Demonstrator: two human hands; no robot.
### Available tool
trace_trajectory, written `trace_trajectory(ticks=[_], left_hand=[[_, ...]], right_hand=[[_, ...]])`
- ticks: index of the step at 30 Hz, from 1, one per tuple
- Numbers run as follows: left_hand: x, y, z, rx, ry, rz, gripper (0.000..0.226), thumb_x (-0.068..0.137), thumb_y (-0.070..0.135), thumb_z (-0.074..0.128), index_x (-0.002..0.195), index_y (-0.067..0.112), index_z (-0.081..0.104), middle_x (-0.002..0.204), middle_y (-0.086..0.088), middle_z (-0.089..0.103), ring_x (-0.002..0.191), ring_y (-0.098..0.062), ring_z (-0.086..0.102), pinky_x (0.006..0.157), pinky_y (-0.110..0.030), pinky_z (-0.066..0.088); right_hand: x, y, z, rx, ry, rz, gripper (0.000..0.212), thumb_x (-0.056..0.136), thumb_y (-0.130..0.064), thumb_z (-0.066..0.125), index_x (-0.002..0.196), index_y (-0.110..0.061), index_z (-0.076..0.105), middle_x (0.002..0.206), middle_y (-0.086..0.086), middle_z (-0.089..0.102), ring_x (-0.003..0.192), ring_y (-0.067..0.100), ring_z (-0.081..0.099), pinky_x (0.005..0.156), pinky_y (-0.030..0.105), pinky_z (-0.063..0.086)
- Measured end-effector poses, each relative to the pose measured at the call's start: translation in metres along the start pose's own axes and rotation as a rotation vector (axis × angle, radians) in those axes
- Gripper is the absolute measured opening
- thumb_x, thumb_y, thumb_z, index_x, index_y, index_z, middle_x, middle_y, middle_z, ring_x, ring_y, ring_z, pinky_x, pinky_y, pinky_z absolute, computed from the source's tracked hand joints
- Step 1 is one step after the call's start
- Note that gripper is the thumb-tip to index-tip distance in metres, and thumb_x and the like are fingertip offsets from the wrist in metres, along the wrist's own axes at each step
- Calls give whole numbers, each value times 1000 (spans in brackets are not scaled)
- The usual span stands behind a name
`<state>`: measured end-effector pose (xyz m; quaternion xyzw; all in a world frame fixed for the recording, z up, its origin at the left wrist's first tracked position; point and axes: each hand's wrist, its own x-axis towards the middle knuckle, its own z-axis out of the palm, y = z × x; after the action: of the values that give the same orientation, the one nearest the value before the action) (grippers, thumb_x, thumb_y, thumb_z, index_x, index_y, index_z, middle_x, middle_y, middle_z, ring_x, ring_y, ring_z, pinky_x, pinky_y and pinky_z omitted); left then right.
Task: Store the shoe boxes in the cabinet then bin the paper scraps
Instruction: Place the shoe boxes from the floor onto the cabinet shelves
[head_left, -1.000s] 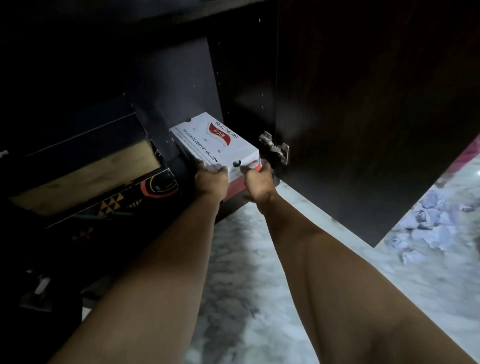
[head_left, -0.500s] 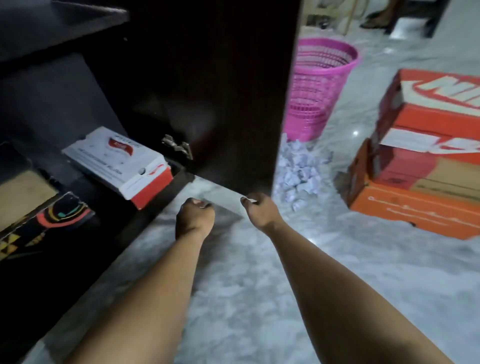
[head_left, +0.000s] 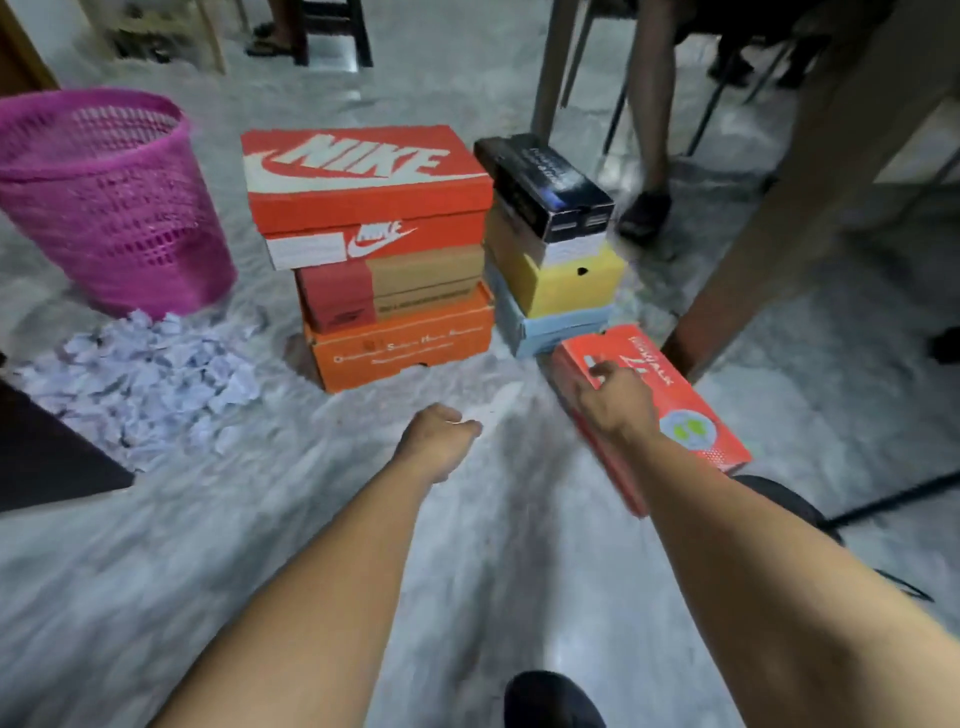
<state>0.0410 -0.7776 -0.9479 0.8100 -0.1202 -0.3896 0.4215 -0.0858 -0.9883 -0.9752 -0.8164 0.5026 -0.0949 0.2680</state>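
Note:
A red shoe box (head_left: 680, 410) lies flat on the marble floor at the right. My right hand (head_left: 615, 402) is on its near left edge, fingers bent over the lid; whether it grips is unclear. Left of it, my left hand (head_left: 441, 436) hovers over the bare floor in a loose fist, holding nothing. Behind stand two stacks: a Nike box (head_left: 363, 176) on a red-brown box (head_left: 389, 291) on an orange box (head_left: 400, 348), and a black box (head_left: 545, 187) on a yellow box (head_left: 571, 280) on a light blue box (head_left: 556, 327). Crumpled paper scraps (head_left: 140, 374) lie heaped beside a pink basket (head_left: 114, 208).
The dark cabinet door's corner (head_left: 41, 457) juts in at the left edge. A wooden table leg (head_left: 779, 234) stands right behind the red box. A person's leg (head_left: 649, 130) and chair legs are farther back. My dark shoe (head_left: 550, 701) is at the bottom.
My hands let go of the white box in the cabinet and drew back. The view swung right from the cabinet to the stacks, and my right hand reached onto the red box.

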Motion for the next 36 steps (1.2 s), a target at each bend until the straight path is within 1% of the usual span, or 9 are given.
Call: trace_trajectory(ticks=[4,7,11,15,17,20,25,32,36], left_hand=[[8,21,81,41,-155,27,48,92,36,66,135,19,56,134,-2,59,106,-21,57,92,-39,58],[7,28,109,82,-248,14,53,94,40,63,142,21,50,141,1,52,110,-19,53,94,-38,57],[13,27,112,90,-260,-25,55,96,39,61,145,21,46,140,1,51,115,-19,51,97,-38,55],[21,18,106,19,-270,-82,55,95,37,63,145,23,44,131,3,52,119,-20,52,101,-40,51],[26,6,102,-58,-277,-112,37,95,34,65,127,28,50,126,8,57,114,-19,56,103,-44,50],[36,-19,89,-169,-180,-82,37,90,29,69,126,29,57,125,6,68,112,-21,65,98,-39,50],[27,-56,43,-251,125,-53,31,89,7,62,113,24,55,108,1,66,101,-22,63,91,-31,49],[3,-155,-14,-307,423,-145,66,53,44,63,118,30,60,104,5,75,93,-23,72,88,-46,60],[-49,-194,-53,-489,561,-229,52,62,37,66,112,21,65,98,1,77,85,-23,74,82,-45,62]], right_hand=[[20,108,-54,-65,72,260,59,91,-48,60,141,-18,53,138,25,53,127,46,52,106,46,44],[28,157,-66,-110,-37,354,85,77,-61,69,144,-15,46,138,22,56,126,43,55,104,47,47],[24,166,-55,-181,-218,384,114,57,-66,88,148,-20,36,141,18,41,128,40,51,108,47,46],[16,137,-29,-56,-358,300,133,35,-62,96,148,-21,37,138,15,50,120,34,61,102,43,53],[11,117,-8,88,-417,260,129,39,-49,100,145,-19,33,132,9,58,114,27,64,98,40,54],[-3,79,22,244,-521,206,107,62,-18,98,140,-15,26,123,6,67,106,22,68,93,40,57],[-35,21,54,337,-661,177,84,77,-19,88,137,-27,30,116,-6,64,91,15,66,60,33,55],[-90,-30,93,306,-846,63,72,78,-18,84,134,-34,42,126,-7,65,109,23,66,80,52,61],[-121,-60,111,249,-988,8,70,70,-20,88,130,-32,56,120,-11,73,112,20,69,83,58,61]])
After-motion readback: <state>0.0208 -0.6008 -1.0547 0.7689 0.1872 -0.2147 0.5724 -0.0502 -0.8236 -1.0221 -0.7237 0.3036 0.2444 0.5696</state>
